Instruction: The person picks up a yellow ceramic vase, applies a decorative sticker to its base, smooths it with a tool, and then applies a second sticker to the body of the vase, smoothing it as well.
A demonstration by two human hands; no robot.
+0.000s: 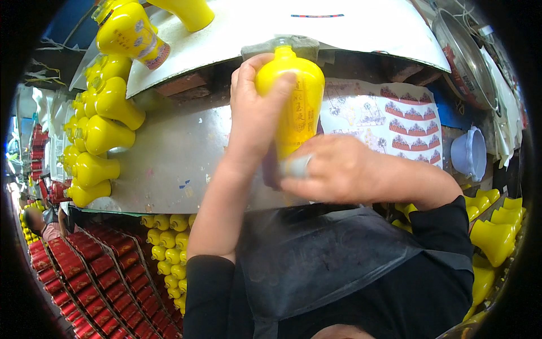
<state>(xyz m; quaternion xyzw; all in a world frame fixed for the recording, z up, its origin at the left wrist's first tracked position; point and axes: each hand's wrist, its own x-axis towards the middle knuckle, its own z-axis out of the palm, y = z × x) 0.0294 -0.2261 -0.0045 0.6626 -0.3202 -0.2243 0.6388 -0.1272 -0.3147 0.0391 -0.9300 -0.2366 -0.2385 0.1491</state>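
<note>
A glossy yellow bottle (307, 104) with dark printing down its front lies on the workbench, its narrow neck pointing away from me. My left hand (254, 96) is wrapped around its upper left side, thumb across the front. At its lower end, my right hand (333, 169) is closed and pressed close to the bottle, slightly blurred. A pale grey piece (296, 166) shows at the right fingers; whether it is a held pad or a finger wrap, I cannot tell. Dark purple material (271, 169) shows beneath the bottle. The bottle's base is hidden by the right hand.
Printed decal sheets (415, 121) lie right of the bottle, near a lavender bucket (468, 153). Several plain yellow bottles (107, 135) line the bench's left edge. A decorated yellow bottle (132, 34) stands on the white board (372, 34). Stacked red boxes (96, 271) fill the lower left; a person sits beyond.
</note>
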